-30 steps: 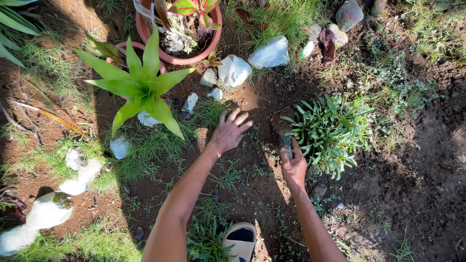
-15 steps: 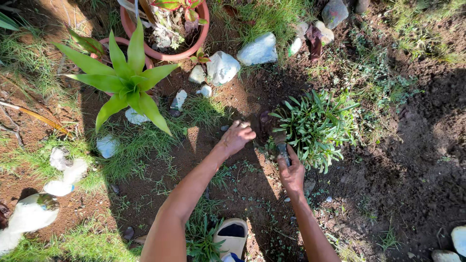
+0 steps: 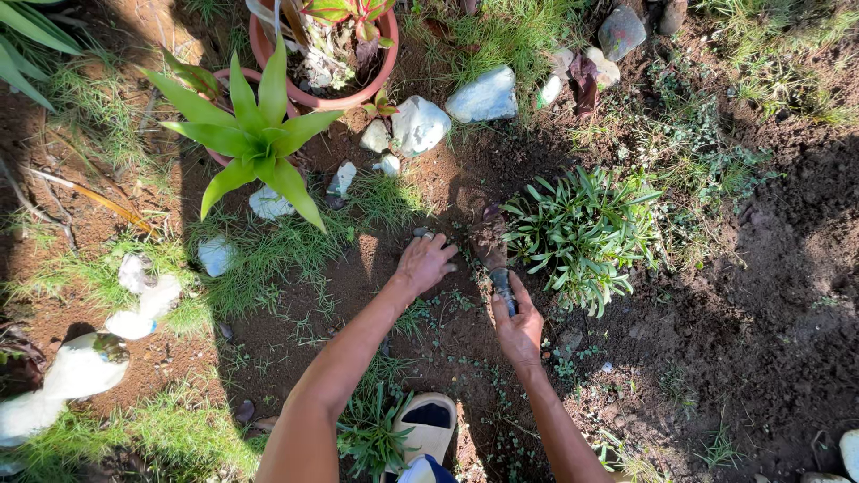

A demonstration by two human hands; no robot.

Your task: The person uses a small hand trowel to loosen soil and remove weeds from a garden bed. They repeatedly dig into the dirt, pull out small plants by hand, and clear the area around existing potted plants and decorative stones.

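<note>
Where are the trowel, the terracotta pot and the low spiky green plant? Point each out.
trowel [image 3: 503,288], head view, on its dark handle above the right hand.
terracotta pot [image 3: 386,72], head view, on its right rim.
low spiky green plant [image 3: 582,234], head view, on the middle of its leaves.

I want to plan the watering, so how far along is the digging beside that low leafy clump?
Done: a patch of bare brown soil lies open beside the low clump of narrow green leaves. In hand: the right hand grips a dark-handled trowel, blade in the dirt by the clump, while the left hand presses the ground. Left: small weeds dot the soil around both hands.
</note>
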